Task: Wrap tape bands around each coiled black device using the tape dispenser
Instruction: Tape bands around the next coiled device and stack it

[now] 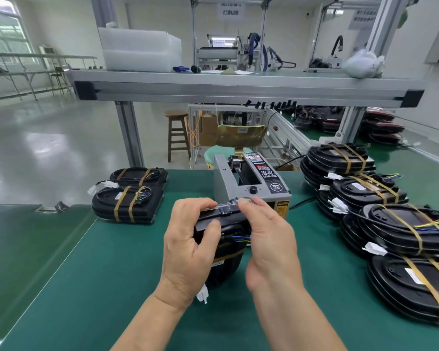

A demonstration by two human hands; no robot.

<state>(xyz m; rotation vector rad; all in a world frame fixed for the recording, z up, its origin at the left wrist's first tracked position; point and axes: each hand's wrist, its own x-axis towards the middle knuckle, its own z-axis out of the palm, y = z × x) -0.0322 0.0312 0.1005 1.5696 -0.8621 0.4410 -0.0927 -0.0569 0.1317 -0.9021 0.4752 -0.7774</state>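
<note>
Black device (223, 269) gripped upright by left hand (188, 249), right hand (269, 239) pinching clear tape (227, 208) (atop its edge)

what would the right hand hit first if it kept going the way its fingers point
Most likely the tape dispenser, standing just ahead of the right hand; depth is hard to judge.

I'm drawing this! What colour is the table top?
The table top is green, seen in the head view.
</note>
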